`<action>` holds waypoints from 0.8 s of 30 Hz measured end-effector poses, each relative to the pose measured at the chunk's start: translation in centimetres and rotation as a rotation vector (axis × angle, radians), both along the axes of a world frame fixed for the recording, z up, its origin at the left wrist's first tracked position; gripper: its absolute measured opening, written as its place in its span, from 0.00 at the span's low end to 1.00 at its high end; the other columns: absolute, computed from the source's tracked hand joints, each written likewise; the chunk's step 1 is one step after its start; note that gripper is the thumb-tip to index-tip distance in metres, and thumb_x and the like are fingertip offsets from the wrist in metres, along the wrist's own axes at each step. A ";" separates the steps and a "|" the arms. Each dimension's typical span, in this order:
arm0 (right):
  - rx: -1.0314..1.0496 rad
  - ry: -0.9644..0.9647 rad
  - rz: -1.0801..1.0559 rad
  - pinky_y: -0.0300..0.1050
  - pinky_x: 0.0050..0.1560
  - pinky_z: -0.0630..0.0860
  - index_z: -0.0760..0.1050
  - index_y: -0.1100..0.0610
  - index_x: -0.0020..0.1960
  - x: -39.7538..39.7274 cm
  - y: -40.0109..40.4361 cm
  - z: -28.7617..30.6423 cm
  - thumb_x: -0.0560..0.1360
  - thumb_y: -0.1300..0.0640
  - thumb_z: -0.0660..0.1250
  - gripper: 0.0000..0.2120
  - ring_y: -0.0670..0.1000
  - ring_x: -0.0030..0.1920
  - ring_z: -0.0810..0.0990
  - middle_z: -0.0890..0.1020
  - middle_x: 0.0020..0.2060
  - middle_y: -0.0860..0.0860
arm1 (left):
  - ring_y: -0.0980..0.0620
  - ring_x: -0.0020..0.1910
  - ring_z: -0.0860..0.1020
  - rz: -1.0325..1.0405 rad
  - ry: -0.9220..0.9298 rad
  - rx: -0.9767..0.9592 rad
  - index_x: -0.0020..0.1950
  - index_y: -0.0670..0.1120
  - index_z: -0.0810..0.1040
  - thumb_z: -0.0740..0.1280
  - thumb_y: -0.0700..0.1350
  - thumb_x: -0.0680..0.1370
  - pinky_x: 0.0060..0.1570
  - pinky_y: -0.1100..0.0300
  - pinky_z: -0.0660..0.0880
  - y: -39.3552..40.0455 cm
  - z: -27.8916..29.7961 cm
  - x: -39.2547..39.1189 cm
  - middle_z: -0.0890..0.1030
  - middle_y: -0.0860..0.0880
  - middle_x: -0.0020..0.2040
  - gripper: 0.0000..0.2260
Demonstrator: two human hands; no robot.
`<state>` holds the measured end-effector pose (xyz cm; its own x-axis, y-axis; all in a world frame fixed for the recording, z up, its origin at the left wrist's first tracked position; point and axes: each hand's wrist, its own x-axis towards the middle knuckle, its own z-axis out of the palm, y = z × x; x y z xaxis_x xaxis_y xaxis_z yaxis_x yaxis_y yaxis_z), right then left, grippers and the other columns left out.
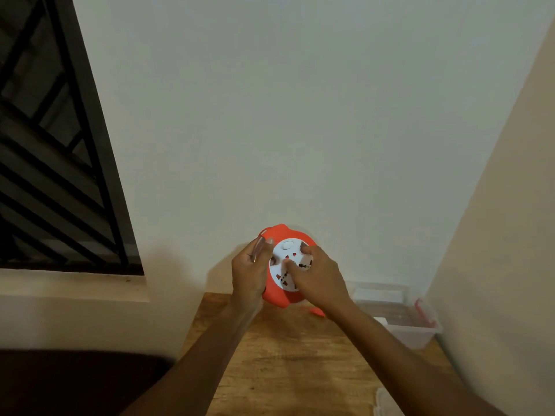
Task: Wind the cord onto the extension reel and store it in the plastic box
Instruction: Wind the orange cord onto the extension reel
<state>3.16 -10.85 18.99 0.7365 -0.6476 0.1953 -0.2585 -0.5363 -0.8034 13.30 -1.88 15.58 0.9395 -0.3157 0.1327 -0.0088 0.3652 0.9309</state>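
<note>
Extension reel [280,298], orange housing with white socket face, held upright in the air above the wooden table [288,364]. Left hand [250,274] wraps the housing rim; right hand [318,280] presses fingertips on the socket disc. Rigid, smooth plastic, probably light: best held by the rim. Open plastic box [420,331] stands near, right.

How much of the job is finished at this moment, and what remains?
No loose cord shows, so winding may be nearly done. The left hand holds the orange reel above the table; the right hand presses its white face. Storing remains: the plastic box stands apart.
</note>
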 end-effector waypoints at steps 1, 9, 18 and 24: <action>-0.064 0.002 0.029 0.50 0.55 0.78 0.69 0.47 0.68 -0.4 0.1 0.2 0.70 0.41 0.67 0.28 0.52 0.57 0.80 0.79 0.61 0.48 | 0.48 0.49 0.88 -0.005 0.033 -0.036 0.56 0.52 0.86 0.71 0.51 0.81 0.46 0.50 0.86 0.2 -0.1 0.1 0.89 0.48 0.52 0.07; -1.141 0.105 0.419 0.49 0.38 0.78 0.81 0.51 0.52 -1.9 -0.6 2.7 0.69 0.57 0.71 0.12 0.58 0.51 0.80 0.79 0.60 0.53 | 0.42 0.51 0.88 -0.178 0.135 -0.041 0.54 0.52 0.87 0.68 0.52 0.82 0.51 0.43 0.85 2.2 1.5 1.4 0.89 0.45 0.53 0.09; -1.462 0.452 0.838 0.57 0.53 0.78 0.76 0.50 0.64 -2.8 -0.9 5.2 0.69 0.58 0.76 0.24 0.61 0.64 0.72 0.65 0.73 0.55 | 0.40 0.52 0.87 -0.376 -0.057 0.142 0.59 0.53 0.86 0.69 0.55 0.81 0.49 0.46 0.85 3.3 1.2 0.4 0.88 0.45 0.56 0.11; -1.607 0.538 0.821 0.61 0.59 0.75 0.70 0.46 0.69 -3.6 -0.7 4.5 0.77 0.56 0.68 0.22 0.64 0.61 0.73 0.58 0.75 0.59 | 0.41 0.53 0.87 -0.406 -0.079 0.193 0.65 0.51 0.83 0.73 0.59 0.75 0.53 0.42 0.85 3.2 1.5 0.4 0.88 0.46 0.57 0.21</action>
<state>-0.41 -11.53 23.50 0.9082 0.3909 -0.1496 0.3990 -0.7006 0.5916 13.68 1.36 17.08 0.7238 -0.6825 0.1014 0.0255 0.1733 0.9845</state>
